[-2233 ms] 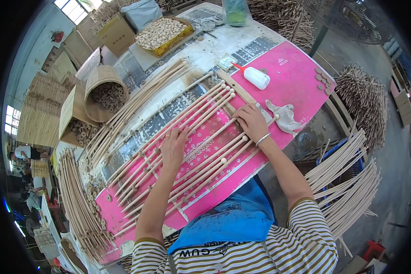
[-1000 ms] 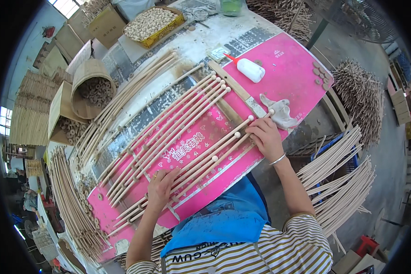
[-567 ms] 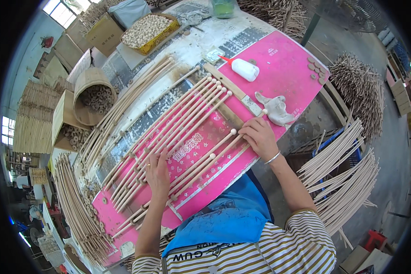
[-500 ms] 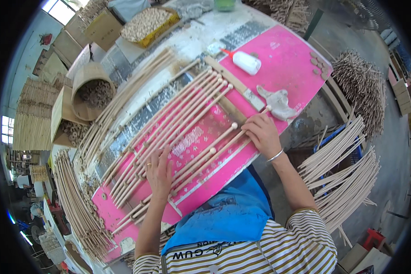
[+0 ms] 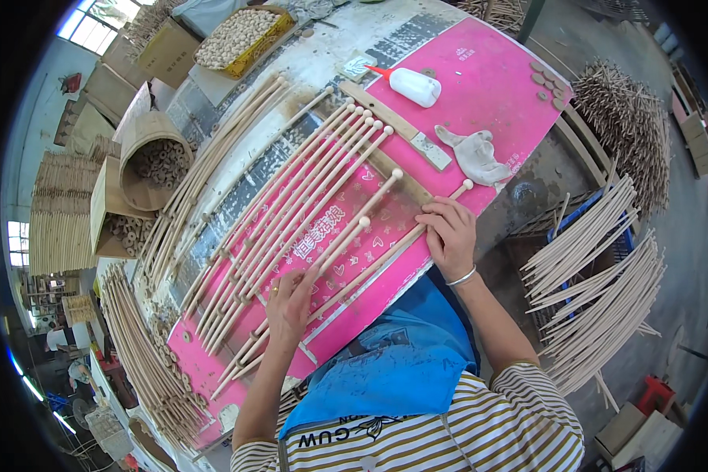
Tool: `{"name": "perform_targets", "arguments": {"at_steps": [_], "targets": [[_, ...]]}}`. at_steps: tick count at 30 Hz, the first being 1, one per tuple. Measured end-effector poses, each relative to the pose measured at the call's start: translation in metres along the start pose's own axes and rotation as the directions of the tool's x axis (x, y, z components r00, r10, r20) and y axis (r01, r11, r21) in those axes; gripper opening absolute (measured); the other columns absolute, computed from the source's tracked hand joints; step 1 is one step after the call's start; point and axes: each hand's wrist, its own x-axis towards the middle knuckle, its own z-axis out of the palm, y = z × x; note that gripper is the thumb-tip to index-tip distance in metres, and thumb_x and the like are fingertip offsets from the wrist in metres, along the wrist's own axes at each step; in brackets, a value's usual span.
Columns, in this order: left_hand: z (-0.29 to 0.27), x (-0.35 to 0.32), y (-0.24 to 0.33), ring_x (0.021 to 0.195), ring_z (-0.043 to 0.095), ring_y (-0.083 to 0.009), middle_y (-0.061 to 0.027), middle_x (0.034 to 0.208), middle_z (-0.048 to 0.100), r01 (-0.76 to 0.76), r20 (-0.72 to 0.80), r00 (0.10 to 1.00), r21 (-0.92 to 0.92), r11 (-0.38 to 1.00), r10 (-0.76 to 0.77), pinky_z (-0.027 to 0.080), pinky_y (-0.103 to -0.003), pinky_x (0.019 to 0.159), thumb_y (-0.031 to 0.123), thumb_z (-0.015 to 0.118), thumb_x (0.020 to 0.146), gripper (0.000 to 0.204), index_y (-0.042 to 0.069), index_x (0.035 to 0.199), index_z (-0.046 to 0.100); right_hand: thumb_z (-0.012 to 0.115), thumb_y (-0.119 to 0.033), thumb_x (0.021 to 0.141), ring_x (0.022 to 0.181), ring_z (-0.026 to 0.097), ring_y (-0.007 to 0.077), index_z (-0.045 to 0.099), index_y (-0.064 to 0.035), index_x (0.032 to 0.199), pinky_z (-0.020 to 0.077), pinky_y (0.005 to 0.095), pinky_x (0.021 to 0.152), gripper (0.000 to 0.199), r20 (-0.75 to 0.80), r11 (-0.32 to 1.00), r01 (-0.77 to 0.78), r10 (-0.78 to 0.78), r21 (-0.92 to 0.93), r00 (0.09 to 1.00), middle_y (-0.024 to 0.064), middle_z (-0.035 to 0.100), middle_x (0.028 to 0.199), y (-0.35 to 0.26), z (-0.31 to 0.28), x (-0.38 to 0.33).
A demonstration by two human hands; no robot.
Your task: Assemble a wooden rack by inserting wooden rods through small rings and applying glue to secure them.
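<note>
My right hand [image 5: 450, 236] is closed around a thin wooden stick near its pale ball end [image 5: 467, 185]. The stick slants down left across the pink board [image 5: 488, 86]. Over the lower part of the sticks, my left hand [image 5: 289, 305] has its fingers bent and pressed on a stick with a ball tip [image 5: 364, 223]. Just beyond lies another ball-tipped stick [image 5: 381, 193], its lower part also reaching my left fingers. A row of ball-tipped sticks [image 5: 315, 173] lies side by side farther up the board. Small rings sit on their lower parts.
A white glue bottle [image 5: 415, 86] with a red nozzle, a crumpled white cloth [image 5: 478, 157] and a wooden strip [image 5: 393, 118] lie beyond. At left are a tub of rings [image 5: 145, 130] and stick bundles [image 5: 145, 354]. A yellow tray [image 5: 271, 39] holds balls; more sticks [image 5: 598, 291] stand right.
The view has shifted a little. Two ball-tipped sticks near my left hand have moved away from me, toward the row. My left hand has moved slightly right; my right hand stays on its stick.
</note>
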Motion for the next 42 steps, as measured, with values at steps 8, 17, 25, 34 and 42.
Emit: {"name": "perform_targets", "arguments": {"at_steps": [8, 17, 25, 34, 42], "targets": [[0.023, 0.049, 0.001, 0.101, 0.061, -0.0264, -0.0070, 0.112, 0.060, 0.033, -0.187, 0.982, 0.144, 0.989, -0.005, 0.053, -0.039, 0.081, 0.003, 0.068, 0.085, 0.044, 0.013, 0.128, 0.067, 0.067, -0.006, 0.077, 0.114, 0.062, 0.0254, 0.071, -0.0114, 0.095, 0.0432, 0.0393, 0.091, 0.020, -0.007, 1.000, -0.006, 0.006, 0.030, 1.000, 0.0029, 0.068, 0.106, -0.004, 0.000, -0.002], [0.026, 0.052, 0.003, 0.094, 0.059, -0.0246, -0.0060, 0.104, 0.058, -0.012, -0.157, 0.986, 0.312, 0.950, 0.064, 0.049, -0.038, 0.085, 0.004, 0.065, 0.084, 0.046, 0.013, 0.129, 0.066, 0.066, -0.005, 0.078, 0.115, 0.061, 0.0254, 0.072, -0.0111, 0.096, 0.0433, 0.0392, 0.092, 0.021, 0.002, 1.000, -0.018, 0.018, 0.019, 1.000, 0.0029, 0.068, 0.107, 0.001, -0.001, -0.001], [0.029, 0.073, 0.016, 0.091, 0.058, -0.0266, -0.0086, 0.100, 0.055, -0.149, -0.123, 0.976, 0.230, 0.962, 0.181, 0.052, -0.039, 0.078, -0.001, 0.063, 0.082, 0.051, 0.011, 0.132, 0.063, 0.066, -0.006, 0.078, 0.115, 0.061, 0.0253, 0.072, -0.0110, 0.099, 0.0443, 0.0395, 0.091, 0.023, -0.010, 0.999, -0.008, 0.009, 0.034, 1.000, 0.0026, 0.069, 0.109, -0.001, -0.003, 0.000], [0.058, 0.140, 0.028, 0.094, 0.058, -0.0266, -0.0088, 0.101, 0.054, -0.217, -0.143, 0.956, 0.244, 0.945, 0.257, 0.051, -0.039, 0.081, 0.001, 0.061, 0.083, 0.050, 0.008, 0.133, 0.061, 0.068, -0.006, 0.079, 0.118, 0.061, 0.0254, 0.072, -0.0119, 0.105, 0.0447, 0.0403, 0.093, 0.027, 0.016, 0.999, -0.026, 0.026, 0.024, 1.000, 0.0025, 0.070, 0.111, -0.003, -0.006, -0.003], [0.007, 0.109, 0.070, 0.094, 0.063, -0.0164, -0.0088, 0.102, 0.065, 0.062, 0.005, 0.997, -0.673, 0.737, -0.079, 0.048, -0.029, 0.086, 0.004, 0.071, 0.087, 0.033, 0.000, 0.119, 0.067, 0.069, -0.019, 0.095, 0.089, 0.061, 0.0174, 0.064, -0.0041, 0.099, 0.0458, 0.0308, 0.083, 0.016, 0.267, 0.015, -0.301, 0.420, 0.954, 0.867, 0.0091, 0.067, 0.095, -0.012, -0.050, 0.012]]}}
